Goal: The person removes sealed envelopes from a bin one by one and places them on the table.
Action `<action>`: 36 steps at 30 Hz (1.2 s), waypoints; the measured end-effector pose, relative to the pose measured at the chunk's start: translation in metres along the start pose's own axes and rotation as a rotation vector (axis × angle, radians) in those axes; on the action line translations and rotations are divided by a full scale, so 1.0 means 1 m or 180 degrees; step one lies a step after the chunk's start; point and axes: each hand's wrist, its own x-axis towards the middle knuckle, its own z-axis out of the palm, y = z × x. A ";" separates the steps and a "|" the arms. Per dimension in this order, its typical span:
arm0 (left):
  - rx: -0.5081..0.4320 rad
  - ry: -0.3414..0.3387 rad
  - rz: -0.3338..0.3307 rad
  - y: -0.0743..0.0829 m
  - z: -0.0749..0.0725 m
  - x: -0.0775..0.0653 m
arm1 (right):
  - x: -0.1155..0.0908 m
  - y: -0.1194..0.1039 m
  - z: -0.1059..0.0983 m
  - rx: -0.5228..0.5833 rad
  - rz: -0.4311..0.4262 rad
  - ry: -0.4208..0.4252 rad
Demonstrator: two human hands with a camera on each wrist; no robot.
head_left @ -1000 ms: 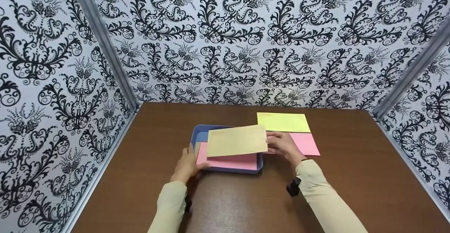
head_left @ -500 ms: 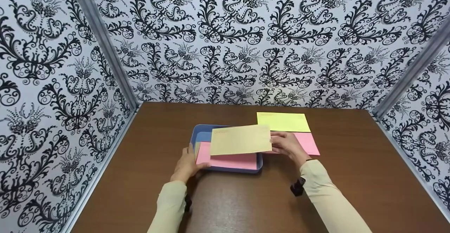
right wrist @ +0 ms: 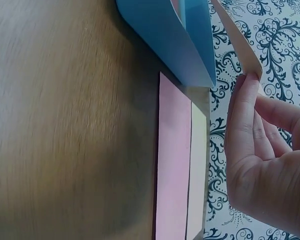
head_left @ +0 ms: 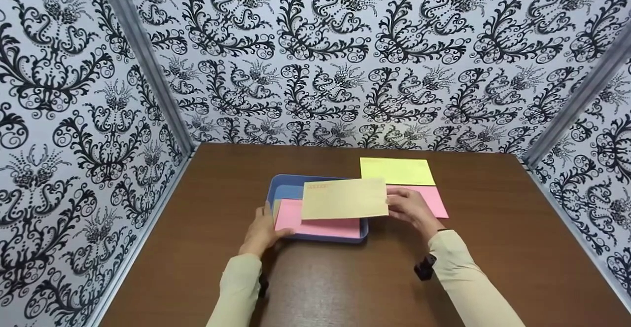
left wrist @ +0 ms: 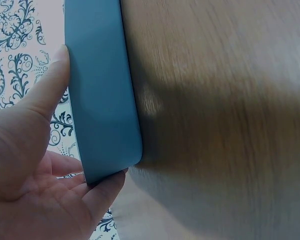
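Observation:
My right hand (head_left: pixel 411 208) pinches a cream envelope (head_left: pixel 345 199) by its right short edge and holds it raised, slightly tilted, over the blue tray (head_left: pixel 328 239). In the right wrist view the envelope (right wrist: pixel 242 47) shows almost edge-on between thumb and fingers. My left hand (head_left: pixel 260 231) grips the tray's near left corner, thumb along the front rim and fingers at the left side. The left wrist view shows these fingers round the tray's outer wall (left wrist: pixel 102 95). Inside the tray lies a pink envelope (head_left: pixel 320 228), partly hidden by the cream one, with a greenish edge beneath it.
Right of the tray, a yellow envelope (head_left: pixel 397 170) lies on the brown table (head_left: pixel 493 228), with a pink envelope (head_left: pixel 433 201) just in front of it, partly behind my right hand. Black-and-white patterned walls (head_left: pixel 325 60) stand behind and at both sides.
My right hand has carried the cream envelope a little to the right, uncovering more of the tray's left part. The left hand and the tray have stayed in place.

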 end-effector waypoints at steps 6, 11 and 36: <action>-0.0006 0.0029 0.0062 0.001 0.000 -0.001 | -0.002 0.004 -0.008 0.0032 0.0015 0.0005; 0.0071 0.0039 0.0105 0.001 0.000 -0.002 | -0.006 0.007 -0.013 0.0045 0.0045 -0.0024; 0.0031 0.0041 0.0119 -0.001 0.001 -0.002 | -0.021 0.022 -0.046 -0.0031 0.0159 0.0035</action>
